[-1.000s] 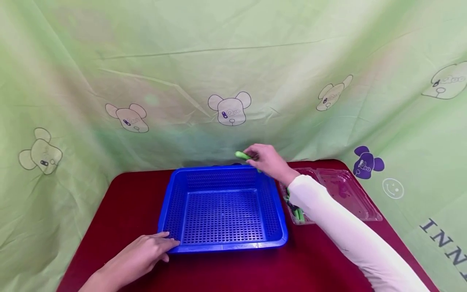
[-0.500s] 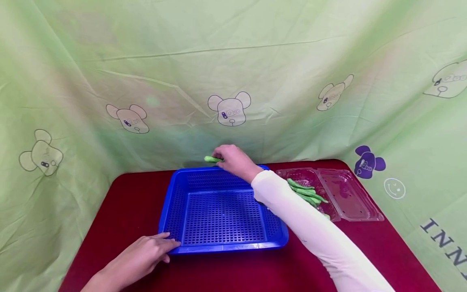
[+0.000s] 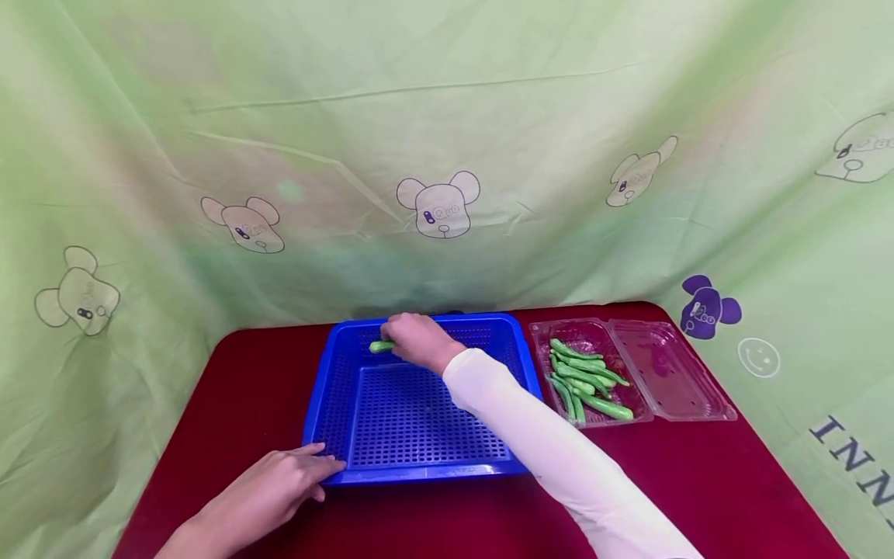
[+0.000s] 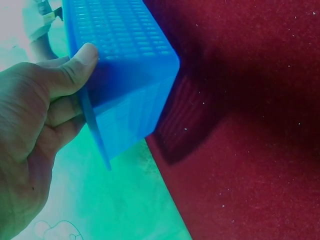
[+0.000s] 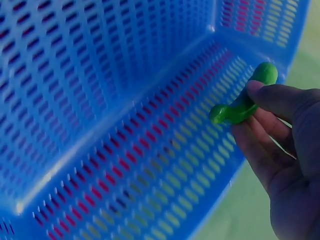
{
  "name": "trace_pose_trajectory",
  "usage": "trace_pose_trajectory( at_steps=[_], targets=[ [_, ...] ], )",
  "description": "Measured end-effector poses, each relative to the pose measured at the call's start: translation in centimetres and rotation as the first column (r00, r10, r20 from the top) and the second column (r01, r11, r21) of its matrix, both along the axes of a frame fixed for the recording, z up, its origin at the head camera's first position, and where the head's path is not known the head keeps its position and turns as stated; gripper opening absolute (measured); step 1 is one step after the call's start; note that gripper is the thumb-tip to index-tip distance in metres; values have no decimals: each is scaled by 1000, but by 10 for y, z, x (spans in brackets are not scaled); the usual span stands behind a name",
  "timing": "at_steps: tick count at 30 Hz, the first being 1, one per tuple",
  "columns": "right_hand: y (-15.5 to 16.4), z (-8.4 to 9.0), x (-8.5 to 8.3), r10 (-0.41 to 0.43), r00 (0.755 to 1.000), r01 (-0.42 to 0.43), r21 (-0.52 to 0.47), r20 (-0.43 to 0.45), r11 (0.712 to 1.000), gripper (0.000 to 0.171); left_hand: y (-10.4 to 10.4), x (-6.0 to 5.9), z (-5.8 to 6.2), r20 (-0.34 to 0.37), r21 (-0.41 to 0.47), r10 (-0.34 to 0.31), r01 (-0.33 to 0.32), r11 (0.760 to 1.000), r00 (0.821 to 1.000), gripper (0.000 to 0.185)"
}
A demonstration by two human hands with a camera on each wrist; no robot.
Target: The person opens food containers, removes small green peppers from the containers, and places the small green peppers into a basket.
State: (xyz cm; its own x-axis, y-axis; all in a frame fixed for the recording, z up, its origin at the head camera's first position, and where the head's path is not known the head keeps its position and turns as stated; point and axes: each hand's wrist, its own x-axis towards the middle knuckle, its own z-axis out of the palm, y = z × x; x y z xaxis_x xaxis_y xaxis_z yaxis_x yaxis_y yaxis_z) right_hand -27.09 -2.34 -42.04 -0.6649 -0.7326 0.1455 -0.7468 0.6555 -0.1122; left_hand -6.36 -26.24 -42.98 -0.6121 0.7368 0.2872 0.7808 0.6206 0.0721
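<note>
Head view, tray (image 3: 616,359) of vegetables (image 3: 585,367), blue basket (image 3: 426,423)

Basket (image 3: 426,470), 1; hands at basket, 2: left hand (image 3: 279,481), right hand (image 3: 419,341); green vegetable (image 3: 380,347) over basket, 1; box (image 3: 590,330) right of basket, 1, holding at least 7 more vegetables (image 3: 606,406); mouse heads (image 3: 441,225) behind and beside basket, 6.

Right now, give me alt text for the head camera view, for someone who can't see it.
A person's right hand holds a small green vegetable over a rectangular blue perforated plastic basket, while their left hand grips its near-left corner. Right of it, an open clear plastic clamshell holds more green vegetables on a red table.
</note>
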Motion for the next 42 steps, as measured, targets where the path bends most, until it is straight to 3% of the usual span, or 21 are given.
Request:
trace_pose_trajectory(
  at_steps=[5,13,18,30,37,42],
  targets=[
    [-18,-18,7,14,999,-13,34,-43,999,9,-2,1,2,31,-10,15,-14,1000,999,35],
    [-33,-54,19,-24,995,37,128,-100,991,14,-1,6,-1,168,-21,21,-17,1000,985,34],
    [-34,-63,20,-47,987,73,165,-155,984,15,2,3,1,121,-21,23,-20,1000,992,33],
    [-37,-64,17,-31,970,86,219,-240,972,18,1,1,3,63,-20,16,-15,1000,998,36],
    [-32,-61,15,-23,970,76,209,-244,975,16,3,-1,7,125,-38,46,-42,998,991,31],
    [-13,-39,7,-10,981,39,148,-194,988,9,4,-1,10,167,-52,67,-59,997,984,29]
  ],
)
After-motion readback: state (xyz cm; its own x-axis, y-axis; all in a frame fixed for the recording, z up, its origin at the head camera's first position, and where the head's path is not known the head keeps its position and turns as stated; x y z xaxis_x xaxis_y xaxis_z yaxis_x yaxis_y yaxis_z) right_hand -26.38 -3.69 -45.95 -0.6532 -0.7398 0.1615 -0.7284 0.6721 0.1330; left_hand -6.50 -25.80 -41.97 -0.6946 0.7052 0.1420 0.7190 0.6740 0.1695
